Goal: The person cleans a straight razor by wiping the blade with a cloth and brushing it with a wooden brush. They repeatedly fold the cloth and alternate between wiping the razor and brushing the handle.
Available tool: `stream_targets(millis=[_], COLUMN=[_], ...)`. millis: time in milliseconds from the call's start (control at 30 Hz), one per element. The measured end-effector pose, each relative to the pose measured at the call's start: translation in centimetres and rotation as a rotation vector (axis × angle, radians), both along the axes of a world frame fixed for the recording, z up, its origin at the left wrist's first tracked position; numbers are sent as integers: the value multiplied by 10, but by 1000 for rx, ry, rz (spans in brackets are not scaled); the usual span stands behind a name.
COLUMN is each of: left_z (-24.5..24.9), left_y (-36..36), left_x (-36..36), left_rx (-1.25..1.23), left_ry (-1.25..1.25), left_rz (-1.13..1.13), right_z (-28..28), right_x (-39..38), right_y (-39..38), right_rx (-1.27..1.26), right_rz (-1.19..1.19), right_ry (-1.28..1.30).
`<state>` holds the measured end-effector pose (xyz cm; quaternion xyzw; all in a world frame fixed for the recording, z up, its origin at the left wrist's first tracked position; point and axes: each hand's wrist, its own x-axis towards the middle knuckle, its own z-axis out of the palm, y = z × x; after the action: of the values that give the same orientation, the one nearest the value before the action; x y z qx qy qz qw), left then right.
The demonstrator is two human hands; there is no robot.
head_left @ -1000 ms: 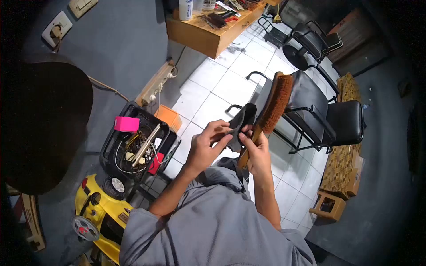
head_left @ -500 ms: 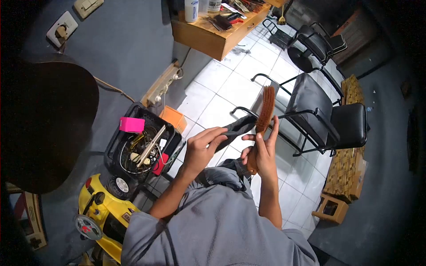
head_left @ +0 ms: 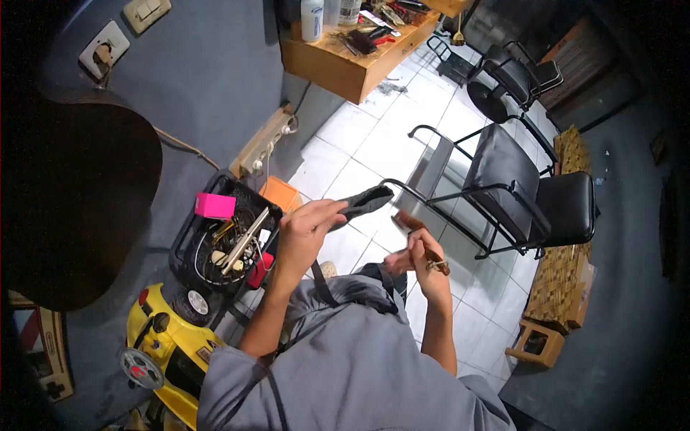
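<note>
Near the middle of the head view, my left hand point(head_left: 305, 231) grips one end of a dark cloth-like item point(head_left: 365, 203), whose free end points up and to the right. To its right, my right hand point(head_left: 425, 271) is wrapped round a brown wooden brush point(head_left: 436, 263). The handle end sticks out on the right of the fingers, and the brush's far part shows above them, slightly blurred. The brush and the dark item are apart. A dark strap hangs down below my left hand.
A black basket point(head_left: 177, 233) of cables and a yellow toy car point(head_left: 159, 337) are at the left. A wooden shelf point(head_left: 323, 66) with tools juts out above. Black chairs point(head_left: 496, 169) stand on the tiles at the right, near a woven box point(head_left: 553, 287) and a small wooden stool point(head_left: 548, 343).
My right hand has turned the brush from upright with bristles showing to tilted, its handle end now to the right. My left hand and the dark item have moved slightly left.
</note>
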<state>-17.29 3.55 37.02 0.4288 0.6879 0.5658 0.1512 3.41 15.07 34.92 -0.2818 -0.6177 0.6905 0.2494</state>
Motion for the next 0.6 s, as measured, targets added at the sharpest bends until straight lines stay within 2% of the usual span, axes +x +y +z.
stream_targets(millis=[67, 100, 167, 267, 367, 400, 433, 467, 600], left_z=[1, 5, 13, 13, 15, 15, 15, 15, 9], left_y=[0, -1, -3, -4, -6, -7, -9, -10, -16], left_x=[3, 5, 4, 3, 1, 1, 2, 2, -4], left_rx=[19, 22, 24, 13, 20, 11, 1, -8, 17], left_ry=[16, 24, 137, 89, 180, 128, 76, 24, 235], left_rz=[13, 28, 8, -28, -123, -144, -165, -184, -145], right_z=[-6, 19, 13, 1, 14, 18, 21, 15, 6], right_x=[1, -4, -1, -2, -10, -16, -19, -19, -9], right_y=[2, -2, 4, 15, 7, 7, 9, 11, 23], right_rx=[213, 173, 651, 1027, 466, 766, 880, 851, 781], right_rz=[-163, -151, -113, -188, 17, 44, 102, 143, 415], right_ry=[-298, -538, -815, -337, -84, -183, -235, -278, -361])
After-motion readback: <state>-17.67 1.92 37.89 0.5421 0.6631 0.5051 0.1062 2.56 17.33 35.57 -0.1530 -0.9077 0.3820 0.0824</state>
